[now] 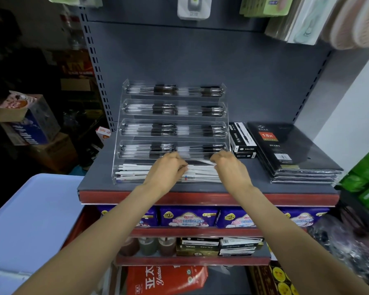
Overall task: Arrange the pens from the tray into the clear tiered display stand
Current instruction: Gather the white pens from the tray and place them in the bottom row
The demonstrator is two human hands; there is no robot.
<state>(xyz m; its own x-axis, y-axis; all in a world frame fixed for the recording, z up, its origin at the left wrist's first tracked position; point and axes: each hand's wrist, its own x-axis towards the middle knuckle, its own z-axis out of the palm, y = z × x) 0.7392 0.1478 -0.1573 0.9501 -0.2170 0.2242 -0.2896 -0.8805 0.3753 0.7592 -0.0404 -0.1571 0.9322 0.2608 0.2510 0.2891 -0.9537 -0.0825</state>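
White pens (134, 169) fill the clear stand's (120, 133) lowest tier, black-gripped pens (165, 90) above, on a grey shelf (254, 186).

Both hands' fingertips hidden: left hand (168, 169) and right hand (229, 167) curl down over the white pens (134, 172) in the stand's (120, 133) bottom tier, so the grip can't be told. Middle of those pens covered by the hands. Black pens (165, 90) in the upper tiers smeared by blur, count unreadable. Blue tray (30, 209) cut off at left edge. Hanging packs (194, 7) cut off at top.
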